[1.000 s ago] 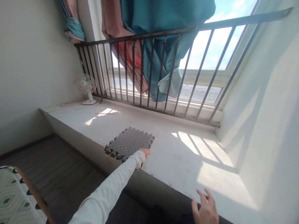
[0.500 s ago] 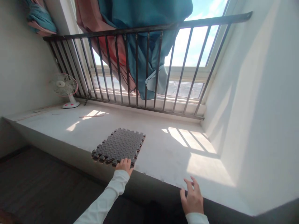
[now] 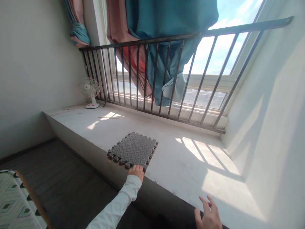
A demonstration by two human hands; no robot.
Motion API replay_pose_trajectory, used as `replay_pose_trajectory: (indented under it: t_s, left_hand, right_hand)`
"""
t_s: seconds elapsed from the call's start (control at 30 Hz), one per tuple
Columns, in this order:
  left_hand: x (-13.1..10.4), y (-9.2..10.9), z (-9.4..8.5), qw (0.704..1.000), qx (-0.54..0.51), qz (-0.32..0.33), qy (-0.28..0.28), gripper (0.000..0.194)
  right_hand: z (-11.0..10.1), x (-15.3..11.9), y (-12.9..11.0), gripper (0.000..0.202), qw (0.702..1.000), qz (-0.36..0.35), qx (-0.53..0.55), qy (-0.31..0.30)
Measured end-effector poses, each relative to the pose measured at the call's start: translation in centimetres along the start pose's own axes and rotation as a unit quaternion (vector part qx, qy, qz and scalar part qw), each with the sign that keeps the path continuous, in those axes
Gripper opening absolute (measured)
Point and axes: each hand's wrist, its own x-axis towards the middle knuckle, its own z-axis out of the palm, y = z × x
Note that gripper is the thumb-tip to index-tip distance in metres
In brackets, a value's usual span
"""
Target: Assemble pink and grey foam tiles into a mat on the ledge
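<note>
Grey interlocking foam mats lie on the white window ledge, apparently stacked, with a ridged top and jigsaw-cut edges. Their near edge sits at the ledge's front lip. My left hand is closed on the near right corner, its fingers over the top; the thumb is mostly hidden. Off to the right, my right hand hovers by the ledge's front edge, fingers apart and curved, holding nothing. The bottom of the picture cuts off part of it.
Behind the white ledge runs a dark metal railing before a window with a teal and pink curtain. A small fan stands at the far left, near a thin stick. Patterned bedding shows at lower left.
My view has turned left, so the scene sits farther right and bedding has come into view. My left hand keeps its place on the mats; my right hand stays apart from them.
</note>
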Motion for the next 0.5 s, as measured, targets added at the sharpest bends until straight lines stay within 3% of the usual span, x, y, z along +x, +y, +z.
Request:
replay_pose_trajectory:
  t_s: [0.3,0.4,0.5]
  left_hand:
    - [-0.5,0.0,-1.0,1.0,-0.014,0.004,-0.003,0.031]
    - [-0.8,1.7,-1.2,0.999,-0.036,0.019,0.016,0.031]
    - [-1.9,4.8,-0.9,0.995,-0.066,0.058,0.049,0.029]
  right_hand:
    - [0.2,-0.2,-0.1,0.036,1.0,0.031,0.001,-0.004]
    - [1.9,-0.6,0.8,0.037,0.999,0.039,0.034,-0.009]
    - [4.0,-1.1,1.9,0.039,0.989,0.073,0.124,-0.036]
